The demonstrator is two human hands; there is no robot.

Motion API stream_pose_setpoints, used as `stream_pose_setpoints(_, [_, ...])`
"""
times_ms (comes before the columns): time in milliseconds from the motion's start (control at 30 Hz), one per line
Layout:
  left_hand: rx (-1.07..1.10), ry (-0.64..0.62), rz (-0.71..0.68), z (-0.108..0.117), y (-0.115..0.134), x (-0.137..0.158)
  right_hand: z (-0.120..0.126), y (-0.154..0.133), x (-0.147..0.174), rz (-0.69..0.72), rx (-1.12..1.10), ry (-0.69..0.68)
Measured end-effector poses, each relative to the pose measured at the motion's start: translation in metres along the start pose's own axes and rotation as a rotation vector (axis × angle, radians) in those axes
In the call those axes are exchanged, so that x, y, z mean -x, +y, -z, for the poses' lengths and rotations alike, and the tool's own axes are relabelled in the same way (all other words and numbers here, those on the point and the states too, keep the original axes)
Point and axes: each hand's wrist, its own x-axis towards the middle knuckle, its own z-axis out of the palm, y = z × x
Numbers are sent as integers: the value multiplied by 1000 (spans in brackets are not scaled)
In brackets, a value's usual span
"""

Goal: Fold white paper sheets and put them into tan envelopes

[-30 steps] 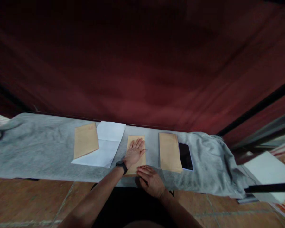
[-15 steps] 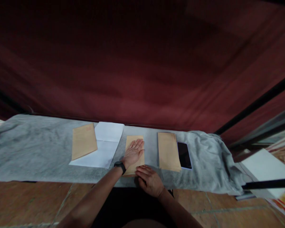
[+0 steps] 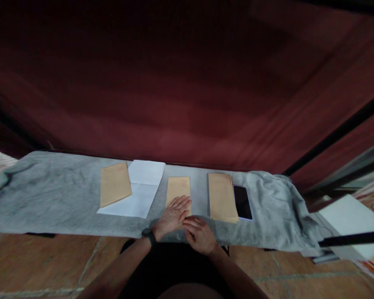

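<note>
A brown paper envelope (image 3: 178, 185) with a small reddish print at its upper right lies on the cloth straight in front of me. My left hand (image 3: 174, 211), with a dark band at the wrist, rests flat across its lower half, fingers stretched out. At the lower right edge is my right hand (image 3: 200, 235), its fingers extended and lying close by the left fingertips. Both hands cover the bottom of the envelope. Nothing shows in either hand's grasp.
To the left, another brown envelope (image 3: 115, 185) overlaps a creased white sheet (image 3: 143, 191). A stack of brown envelopes (image 3: 222, 197) lies at the right beside a phone (image 3: 243, 202). Grey cloth (image 3: 65, 195) covers the table; a dark red curtain (image 3: 187, 104) hangs behind.
My left hand has slid down the envelope toward me, uncovering its upper part and the print. The right hand stays near the lower edge. The view has shifted slightly.
</note>
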Motion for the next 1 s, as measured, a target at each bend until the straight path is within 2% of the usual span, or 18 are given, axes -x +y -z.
stream_pose_setpoints(267, [82, -25, -4, 14, 15, 38, 1, -3, 2, 6, -5, 28])
stream_pose_setpoints(400, [105, 20, 11, 18, 22, 59, -1, -1, 1, 11, 38, 44])
stream_pose_setpoints(533, [120, 109, 70, 15, 24, 73, -5, 1, -2, -85, 27, 48])
stream_pose_setpoints(733, [176, 233, 188, 3, 29, 72, -15, 1, -7, -256, 75, 101])
stream_pose_setpoints(1000, [254, 371, 330, -4, 32, 67, -17, -5, -6, -239, 126, 106])
